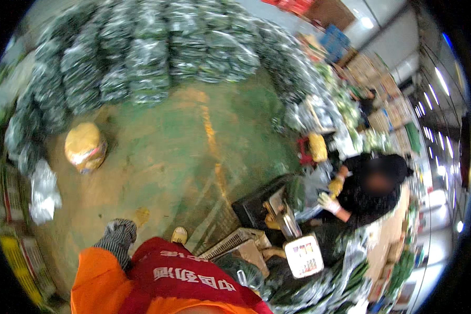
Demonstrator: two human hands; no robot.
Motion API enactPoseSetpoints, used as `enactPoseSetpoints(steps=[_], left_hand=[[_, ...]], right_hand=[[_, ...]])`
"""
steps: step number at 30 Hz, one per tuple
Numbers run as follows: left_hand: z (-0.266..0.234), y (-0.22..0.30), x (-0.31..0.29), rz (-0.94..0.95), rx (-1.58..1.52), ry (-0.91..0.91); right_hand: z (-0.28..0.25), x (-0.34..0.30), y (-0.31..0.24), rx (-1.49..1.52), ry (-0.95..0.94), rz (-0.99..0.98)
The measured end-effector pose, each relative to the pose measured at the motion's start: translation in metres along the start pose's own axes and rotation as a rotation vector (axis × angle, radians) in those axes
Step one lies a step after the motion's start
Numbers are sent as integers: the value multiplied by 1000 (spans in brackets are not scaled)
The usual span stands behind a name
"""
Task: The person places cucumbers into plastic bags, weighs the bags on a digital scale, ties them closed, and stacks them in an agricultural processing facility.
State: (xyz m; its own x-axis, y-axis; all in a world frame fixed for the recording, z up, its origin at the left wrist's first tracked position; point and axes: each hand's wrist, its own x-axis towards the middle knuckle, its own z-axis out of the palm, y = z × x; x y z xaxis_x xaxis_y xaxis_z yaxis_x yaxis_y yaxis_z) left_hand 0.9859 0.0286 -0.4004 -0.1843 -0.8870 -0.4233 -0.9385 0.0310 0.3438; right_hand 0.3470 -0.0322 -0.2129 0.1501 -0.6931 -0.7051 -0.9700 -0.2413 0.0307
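Orange sleeve [97,282] — red apron [188,277], gloved knuckles [119,236]

One head-worn fisheye view looks steeply down from standing height onto the green floor [162,152], the wearer's orange-and-red clothing [157,282] close at the lower edge
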Motion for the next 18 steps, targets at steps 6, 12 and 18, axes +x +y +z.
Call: enactPoseSetpoints(steps=[6,12,18], left_hand=[[-45,12,-30,-795,-717,-68],[-4,-49,-55,-759,-1028,121],[-54,-139,-40,-948,-1517,265]], right_hand=[[-108,74,-66,-119,33,-93],[-175,143,-148,-200,25,-262],[-197,191,-251,-304,44,-479]])
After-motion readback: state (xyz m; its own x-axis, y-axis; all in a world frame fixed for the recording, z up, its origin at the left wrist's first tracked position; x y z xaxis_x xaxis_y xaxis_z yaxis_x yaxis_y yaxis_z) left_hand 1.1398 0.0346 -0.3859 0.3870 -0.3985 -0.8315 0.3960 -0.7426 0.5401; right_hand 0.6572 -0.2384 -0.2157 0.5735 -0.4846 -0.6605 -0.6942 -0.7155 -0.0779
